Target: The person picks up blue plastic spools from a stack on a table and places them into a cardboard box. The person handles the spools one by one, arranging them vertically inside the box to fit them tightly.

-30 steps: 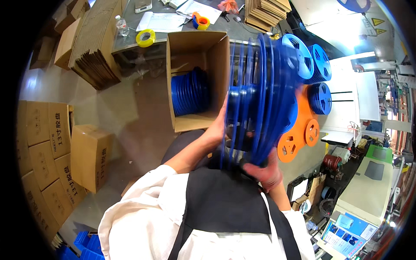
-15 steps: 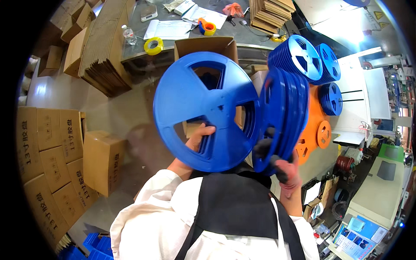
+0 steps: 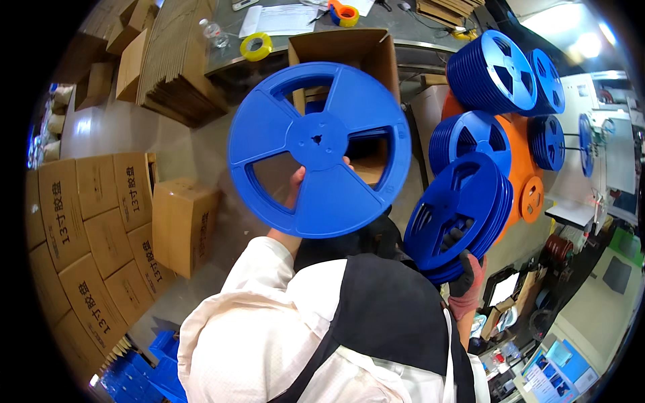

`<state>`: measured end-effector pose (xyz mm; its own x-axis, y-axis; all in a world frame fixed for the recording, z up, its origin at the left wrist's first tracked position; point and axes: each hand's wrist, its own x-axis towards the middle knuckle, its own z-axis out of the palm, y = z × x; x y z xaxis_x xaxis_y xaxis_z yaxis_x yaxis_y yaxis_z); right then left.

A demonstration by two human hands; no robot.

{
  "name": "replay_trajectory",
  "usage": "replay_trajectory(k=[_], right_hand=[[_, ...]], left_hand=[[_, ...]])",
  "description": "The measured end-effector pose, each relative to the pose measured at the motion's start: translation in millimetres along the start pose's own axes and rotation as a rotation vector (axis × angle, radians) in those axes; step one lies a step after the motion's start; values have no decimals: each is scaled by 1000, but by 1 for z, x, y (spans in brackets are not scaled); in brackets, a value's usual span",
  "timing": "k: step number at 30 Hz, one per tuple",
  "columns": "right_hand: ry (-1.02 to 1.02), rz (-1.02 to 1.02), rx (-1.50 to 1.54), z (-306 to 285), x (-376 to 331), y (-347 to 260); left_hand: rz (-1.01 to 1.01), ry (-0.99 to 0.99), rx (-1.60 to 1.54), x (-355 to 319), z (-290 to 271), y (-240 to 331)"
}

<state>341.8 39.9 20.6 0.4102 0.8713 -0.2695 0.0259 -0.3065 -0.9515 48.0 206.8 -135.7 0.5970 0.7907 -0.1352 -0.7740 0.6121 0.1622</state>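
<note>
My bare left hand (image 3: 293,188) grips a blue plastic reel (image 3: 339,201) through its cut-outs, with the thumb over a spoke. The reel's broad face is turned up toward me; whether another lies beneath it I cannot tell. At the right, my right hand (image 3: 468,279), in a pink and dark-grey glove, clasps a tilted stack of several blue reels (image 3: 463,201) at the lower rim, with fingers reaching into a cut-out. Behind the left-hand reel stands an open cardboard box (image 3: 342,46), mostly hidden by it.
More blue reel stacks (image 3: 490,70) stand on an orange surface (image 3: 514,141) at the right. A grey table (image 3: 289,57) at the back bears tape rolls, papers and a bottle. Flattened cartons (image 3: 178,60) are at the left, above packed cartons (image 3: 94,248) and a single closed box (image 3: 181,228).
The left-hand reel has turned flatter toward me. The right-hand stack has tipped and moved lower right, uncovering another reel stack behind it. The whole view has shifted a little.
</note>
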Motion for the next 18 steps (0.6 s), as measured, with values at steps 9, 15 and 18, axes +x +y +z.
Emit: replay_trajectory(k=[9,15,18], right_hand=[[172,195,304,-5,-10,-2],[277,228,280,-21,-30,16],[335,251,293,-18,-39,12]], left_hand=[[-302,614,350,65,-82,1],[-377,556,201,134,-110,-35],[-381,518,57,158,-122,-48]])
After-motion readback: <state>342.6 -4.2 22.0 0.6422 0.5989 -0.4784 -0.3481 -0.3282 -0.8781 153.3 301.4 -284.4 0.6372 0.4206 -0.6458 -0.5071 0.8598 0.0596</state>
